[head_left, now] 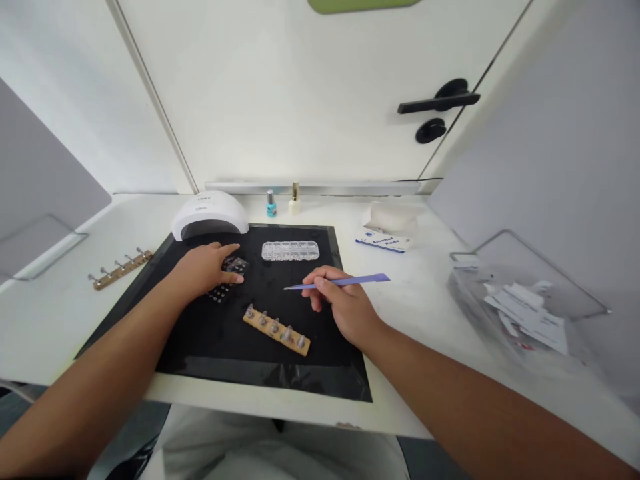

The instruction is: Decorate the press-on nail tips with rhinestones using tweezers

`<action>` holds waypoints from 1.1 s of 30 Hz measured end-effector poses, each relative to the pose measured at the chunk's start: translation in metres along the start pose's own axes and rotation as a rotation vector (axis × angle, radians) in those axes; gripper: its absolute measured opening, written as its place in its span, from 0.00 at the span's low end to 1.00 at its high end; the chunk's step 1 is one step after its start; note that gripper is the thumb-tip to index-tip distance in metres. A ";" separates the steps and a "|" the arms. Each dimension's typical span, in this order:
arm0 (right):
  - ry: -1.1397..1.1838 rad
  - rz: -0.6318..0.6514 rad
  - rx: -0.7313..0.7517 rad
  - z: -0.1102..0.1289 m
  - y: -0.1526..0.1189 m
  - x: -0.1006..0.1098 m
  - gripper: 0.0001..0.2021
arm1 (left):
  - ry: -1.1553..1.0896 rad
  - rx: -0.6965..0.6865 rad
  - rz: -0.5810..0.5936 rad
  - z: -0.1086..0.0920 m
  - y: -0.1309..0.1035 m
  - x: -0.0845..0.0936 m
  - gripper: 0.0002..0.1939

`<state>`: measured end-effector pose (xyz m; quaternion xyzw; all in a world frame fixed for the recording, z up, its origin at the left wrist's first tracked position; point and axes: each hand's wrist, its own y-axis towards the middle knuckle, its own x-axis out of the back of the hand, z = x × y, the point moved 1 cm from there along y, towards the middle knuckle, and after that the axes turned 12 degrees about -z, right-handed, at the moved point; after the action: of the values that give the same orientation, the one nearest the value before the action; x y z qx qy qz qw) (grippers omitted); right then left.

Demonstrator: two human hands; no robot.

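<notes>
My left hand (205,268) lies over the black mat (200,350), thumb and fingers spread apart. Beside and partly beneath its fingers is a small dark sheet of tiny shiny pieces (219,293), with a clear packet (237,265) at the fingertips. In my right hand (343,303) are slim purple tweezers (357,280), held like a pen, their fine tip pointing left above the mat. Between and below the hands rests a wooden strip (267,327) bearing several nail tips on stands. A clear compartment case (290,251) sits farther back on the mat.
A white nail lamp (210,212) stands at the back left, near a second wooden stand strip (123,270). Behind the mat are a blue bottle (271,205) and a cream bottle (295,201). An alcohol pads box (384,241) and a clear bag with waste (520,313) are on the right.
</notes>
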<state>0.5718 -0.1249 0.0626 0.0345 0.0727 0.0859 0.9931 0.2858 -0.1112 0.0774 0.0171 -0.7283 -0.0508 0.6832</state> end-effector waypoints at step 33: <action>0.039 0.312 0.698 0.068 -0.029 -0.017 0.11 | -1.304 -0.156 -0.414 -0.071 -0.051 0.044 0.12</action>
<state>0.5705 -0.1603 0.1302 0.3795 0.1102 0.2066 0.8951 0.3515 -0.1701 0.1206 0.0726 -0.9666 -0.2321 0.0809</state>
